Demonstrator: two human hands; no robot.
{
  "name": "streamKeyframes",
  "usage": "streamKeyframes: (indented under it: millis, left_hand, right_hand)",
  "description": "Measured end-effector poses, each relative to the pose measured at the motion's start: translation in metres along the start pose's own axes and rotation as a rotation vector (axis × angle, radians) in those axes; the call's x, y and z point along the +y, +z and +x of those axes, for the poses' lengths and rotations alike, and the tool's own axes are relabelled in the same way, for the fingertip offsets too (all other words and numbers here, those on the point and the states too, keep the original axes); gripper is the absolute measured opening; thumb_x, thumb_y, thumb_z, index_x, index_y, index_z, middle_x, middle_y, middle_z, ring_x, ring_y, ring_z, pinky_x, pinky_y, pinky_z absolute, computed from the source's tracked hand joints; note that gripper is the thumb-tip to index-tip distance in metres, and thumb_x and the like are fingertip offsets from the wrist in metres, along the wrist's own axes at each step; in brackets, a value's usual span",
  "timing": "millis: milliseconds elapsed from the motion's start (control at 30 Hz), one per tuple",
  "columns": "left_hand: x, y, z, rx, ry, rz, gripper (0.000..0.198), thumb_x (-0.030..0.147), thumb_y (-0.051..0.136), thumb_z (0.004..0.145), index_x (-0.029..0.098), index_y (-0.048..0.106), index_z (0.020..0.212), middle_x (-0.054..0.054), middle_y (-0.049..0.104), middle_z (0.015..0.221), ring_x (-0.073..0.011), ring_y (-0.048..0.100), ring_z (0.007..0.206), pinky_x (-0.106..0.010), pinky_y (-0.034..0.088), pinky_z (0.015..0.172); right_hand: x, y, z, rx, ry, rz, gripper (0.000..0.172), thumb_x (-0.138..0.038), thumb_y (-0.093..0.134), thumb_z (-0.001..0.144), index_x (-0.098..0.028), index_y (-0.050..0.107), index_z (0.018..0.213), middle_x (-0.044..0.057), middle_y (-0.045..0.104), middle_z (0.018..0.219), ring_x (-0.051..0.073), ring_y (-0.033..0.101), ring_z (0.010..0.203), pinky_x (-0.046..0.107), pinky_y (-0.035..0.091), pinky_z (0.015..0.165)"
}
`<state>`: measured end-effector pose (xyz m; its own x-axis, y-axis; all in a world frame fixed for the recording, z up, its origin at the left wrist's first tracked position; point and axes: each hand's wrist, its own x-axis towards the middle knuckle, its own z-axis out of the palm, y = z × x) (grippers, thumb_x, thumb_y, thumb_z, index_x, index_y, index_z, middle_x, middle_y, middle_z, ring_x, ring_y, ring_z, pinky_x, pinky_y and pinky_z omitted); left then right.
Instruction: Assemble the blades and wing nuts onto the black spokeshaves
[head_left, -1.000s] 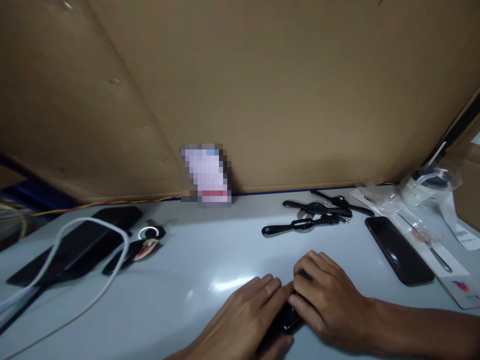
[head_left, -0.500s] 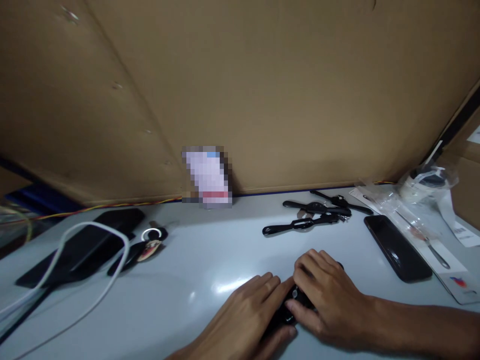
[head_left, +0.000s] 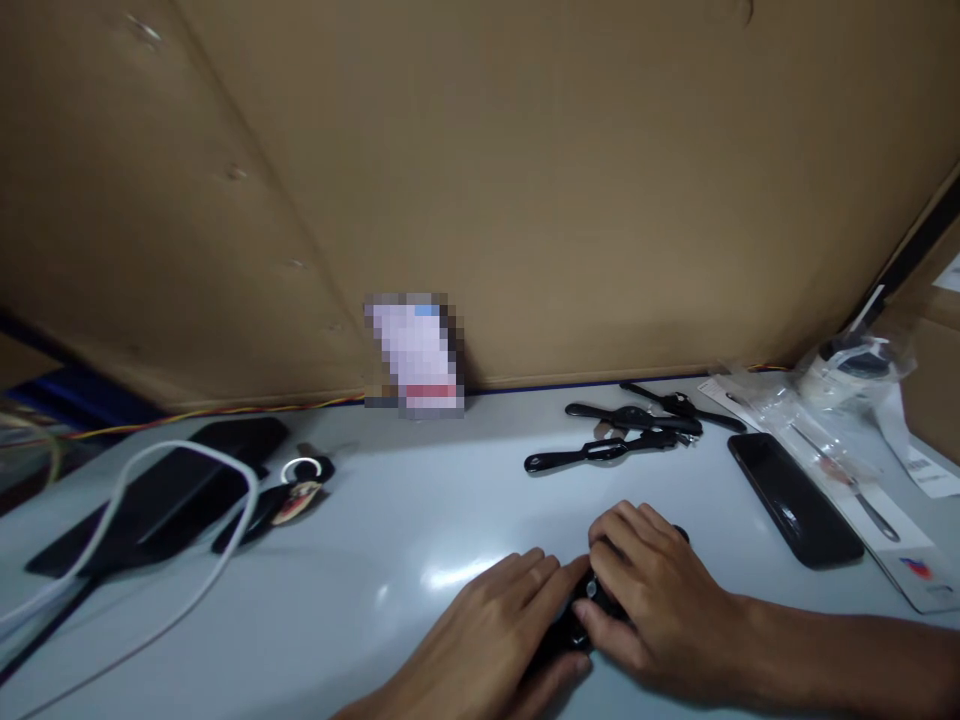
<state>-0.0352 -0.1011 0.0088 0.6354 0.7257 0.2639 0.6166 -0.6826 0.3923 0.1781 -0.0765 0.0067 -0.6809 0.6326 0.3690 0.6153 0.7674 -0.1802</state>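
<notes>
Close to the table's near edge, both my hands are on a black metal spokeshave (head_left: 576, 628). My left hand (head_left: 501, 622) wraps over its left part, thumb along the near side. Curled round the right part is my right hand (head_left: 660, 600), its thumb pressed close to the middle, by a small silver screw. The fingers cover most of the spokeshave; a dark tip shows past the right knuckles. Beyond my hands lie similar black tools: one with an open middle frame (head_left: 604, 452), another (head_left: 634, 416) behind it and a third (head_left: 682, 402) at the back.
A black phone (head_left: 795, 500) lies at the right beside a white card package (head_left: 911, 575). Behind stands a plastic-wrapped roll (head_left: 851, 370). At left are a black device (head_left: 165, 490), a white cable (head_left: 251, 490) and keys (head_left: 300, 490). A blurred-out upright object (head_left: 420, 355) leans against the cardboard wall (head_left: 570, 200).
Both hands keep their hold on the spokeshave in almost the same place. The view has shifted very slightly; nothing on the table has moved.
</notes>
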Motion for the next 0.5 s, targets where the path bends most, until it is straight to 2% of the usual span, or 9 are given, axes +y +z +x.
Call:
streamKeyframes:
  millis: [67, 233, 433, 500]
  left_hand:
    - [0.0008, -0.0007, 0.0014, -0.01, -0.002, 0.007, 0.055, 0.021, 0.072, 0.086, 0.021, 0.051, 0.138, -0.009, 0.074, 0.111, -0.0269, 0.071, 0.093, -0.039, 0.06, 0.079]
    - [0.0026, -0.0036, 0.0045, -0.08, -0.031, -0.001, 0.033, 0.019, 0.069, 0.088, 0.02, 0.058, 0.119, -0.007, 0.072, 0.103, -0.0269, 0.069, 0.088, -0.04, 0.059, 0.075]
    - [0.0018, -0.0038, 0.0029, -0.084, -0.038, -0.028, 0.034, 0.019, 0.068, 0.088, 0.02, 0.058, 0.12, -0.007, 0.072, 0.103, -0.0255, 0.068, 0.087, -0.039, 0.058, 0.075]
    - [0.0015, -0.0029, 0.0024, -0.08, -0.043, -0.028, 0.028, 0.019, 0.068, 0.088, 0.02, 0.06, 0.115, -0.007, 0.072, 0.102, -0.0255, 0.068, 0.086, -0.04, 0.058, 0.075]
  right_hand:
    - [-0.0001, -0.0008, 0.0004, -0.005, -0.006, 0.006, 0.018, -0.03, 0.064, 0.093, -0.013, 0.068, 0.096, 0.011, 0.068, 0.102, 0.027, 0.057, 0.094, 0.044, 0.05, 0.086]
    - [-0.0013, -0.0035, 0.0009, -0.052, -0.034, 0.015, 0.012, -0.022, 0.059, 0.091, -0.014, 0.066, 0.096, 0.011, 0.067, 0.101, 0.027, 0.055, 0.094, 0.044, 0.05, 0.086]
    - [-0.0029, -0.0072, 0.0029, -0.085, 0.029, 0.092, 0.013, -0.018, 0.052, 0.093, -0.015, 0.061, 0.101, 0.01, 0.065, 0.099, 0.025, 0.053, 0.09, 0.045, 0.049, 0.086]
    - [-0.0021, -0.0094, 0.0032, -0.082, 0.029, 0.156, 0.014, -0.015, 0.048, 0.094, -0.016, 0.06, 0.101, 0.009, 0.065, 0.1, 0.024, 0.053, 0.09, 0.044, 0.049, 0.086]
